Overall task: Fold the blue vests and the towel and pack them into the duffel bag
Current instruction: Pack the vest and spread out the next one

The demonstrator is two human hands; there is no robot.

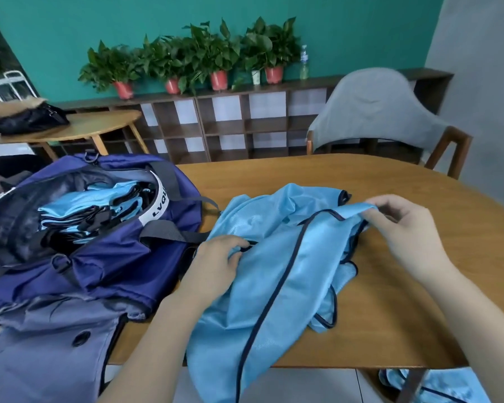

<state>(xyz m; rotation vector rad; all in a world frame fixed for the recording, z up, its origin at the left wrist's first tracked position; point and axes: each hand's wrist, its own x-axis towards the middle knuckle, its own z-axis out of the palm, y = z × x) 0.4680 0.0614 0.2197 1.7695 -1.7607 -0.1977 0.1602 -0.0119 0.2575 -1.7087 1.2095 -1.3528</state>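
Observation:
A light blue vest [274,274] with dark navy trim lies rumpled on the wooden table [390,301] and hangs over its near edge. My left hand [218,263] grips a bunch of its fabric at the left side. My right hand [405,231] pinches a trimmed edge at the vest's upper right, lifted a little off the table. The navy duffel bag [114,257] sits open on the left of the table, with several folded blue vests [90,216] stacked inside. No towel is in view.
A grey flap [50,353] of the bag with a black button hangs at the lower left. More blue fabric [437,385] lies below the table at the lower right. A grey chair [381,112] stands behind the table, and potted plants [192,56] line a shelf at the back.

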